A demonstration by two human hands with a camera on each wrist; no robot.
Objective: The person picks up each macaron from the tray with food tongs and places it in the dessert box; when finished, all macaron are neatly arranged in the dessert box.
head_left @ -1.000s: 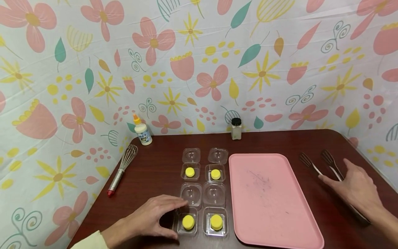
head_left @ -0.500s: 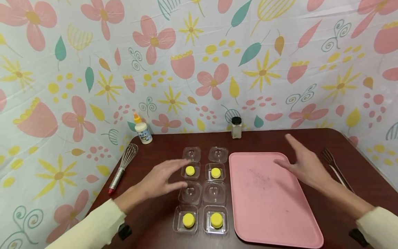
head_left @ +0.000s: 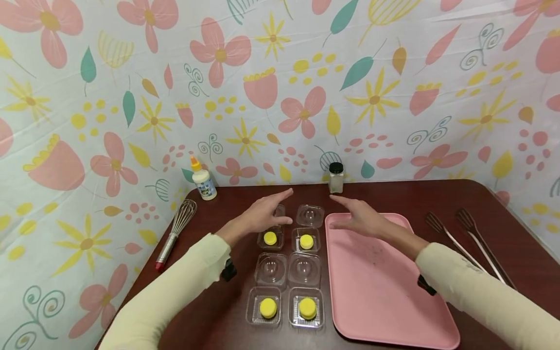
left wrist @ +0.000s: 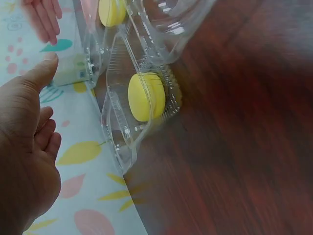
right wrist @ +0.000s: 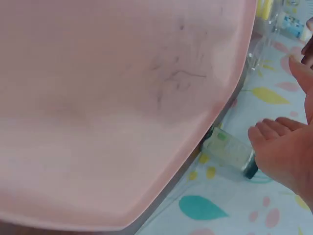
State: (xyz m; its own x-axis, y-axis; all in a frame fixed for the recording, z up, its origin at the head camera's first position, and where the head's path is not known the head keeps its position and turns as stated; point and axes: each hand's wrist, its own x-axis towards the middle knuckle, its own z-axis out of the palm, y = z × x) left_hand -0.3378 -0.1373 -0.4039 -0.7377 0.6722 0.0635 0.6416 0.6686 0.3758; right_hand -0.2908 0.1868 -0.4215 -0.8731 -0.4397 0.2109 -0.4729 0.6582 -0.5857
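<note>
Two hands (head_left: pixel 264 212) (head_left: pixel 362 218) hover — facing each other — near boxes (head_left: pixel 295 318) and tray (head_left: pixel 389 299)

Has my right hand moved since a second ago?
Yes, your right hand went left: in the head view, from right of the pink tray to its far-left corner.

Silver wire whisk (head_left: pixel 173 235) w/ red tip, L. White plastic btl (head_left: pixel 205 185) w/ orange top & sm. clear jar (head_left: pixel 336 183) w/ black lid, back. 2 dark slotted paddles (head_left: pixel 466 221) w/ silver handles, R. White flowery cloth (head_left: pixel 166 63) behind.
</note>
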